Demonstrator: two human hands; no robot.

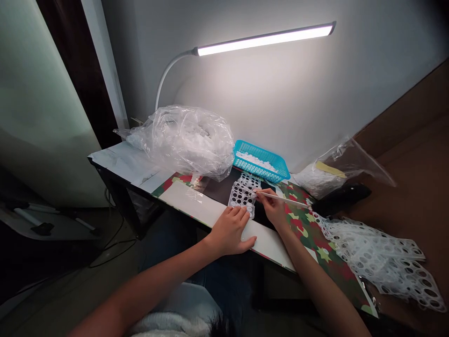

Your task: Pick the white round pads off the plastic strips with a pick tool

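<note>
From the head view, the left hand (229,231) lies flat with its fingers (235,216) together, their tips pressing the lower end of a perforated white plastic sheet (242,196) on the counter (119,161). The right hand (273,207) pinches a thin white stick (284,199) in narrowly closed fingers (262,195), its tip touching the sheet's right edge, so the sheet lies between both hands. A blue basket (261,161) of small white pieces sits just beyond, beside a bulging plastic bag (182,140), while a heap of perforated sheets (379,262) spills off the counter's right side.
</note>
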